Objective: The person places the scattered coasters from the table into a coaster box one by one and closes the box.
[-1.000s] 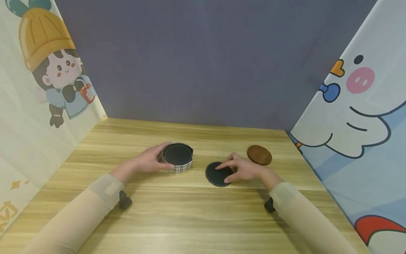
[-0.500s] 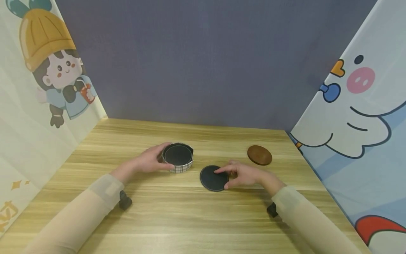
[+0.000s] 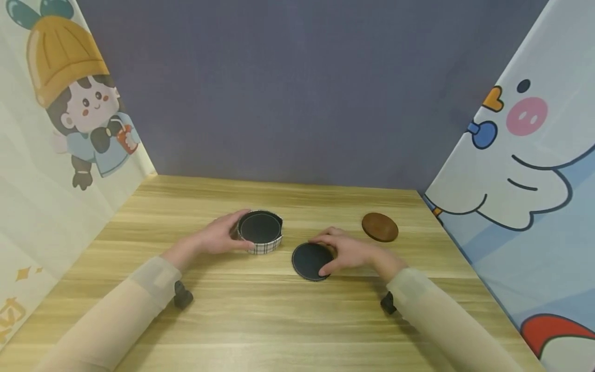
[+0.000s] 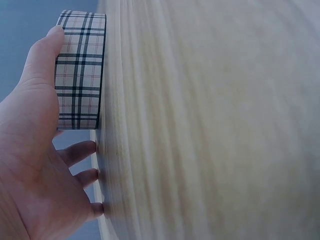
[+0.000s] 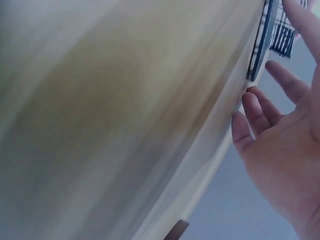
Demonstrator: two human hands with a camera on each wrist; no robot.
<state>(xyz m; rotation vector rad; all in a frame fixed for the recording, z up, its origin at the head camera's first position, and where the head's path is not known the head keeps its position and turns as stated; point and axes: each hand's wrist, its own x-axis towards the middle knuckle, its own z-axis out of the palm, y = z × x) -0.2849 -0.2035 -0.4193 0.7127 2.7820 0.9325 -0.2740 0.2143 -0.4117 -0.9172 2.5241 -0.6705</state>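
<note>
My left hand (image 3: 218,233) grips a round plaid coaster holder (image 3: 266,248) from its left side, thumb on the near wall. A black coaster (image 3: 260,227) with a stitched rim fills the top of the holder. In the left wrist view the holder's checked wall (image 4: 80,72) stands against the table, beside the thumb. Right of the holder, a loose black coaster (image 3: 309,262) lies on the table. My right hand (image 3: 350,251) holds its right side, thumb at the near edge and fingers at the far edge. The right wrist view shows the coaster edge-on (image 5: 262,42).
A round brown wooden disc (image 3: 380,227) lies behind the right hand. Everything rests on a wood-grain table (image 3: 260,320). A dark grey panel (image 3: 297,93) rises at the back, with printed cartoon panels on both sides.
The loose black coaster has slid left and slightly nearer. My right hand's fingers have shifted from its top to its far edge. The left hand and holder have stayed put.
</note>
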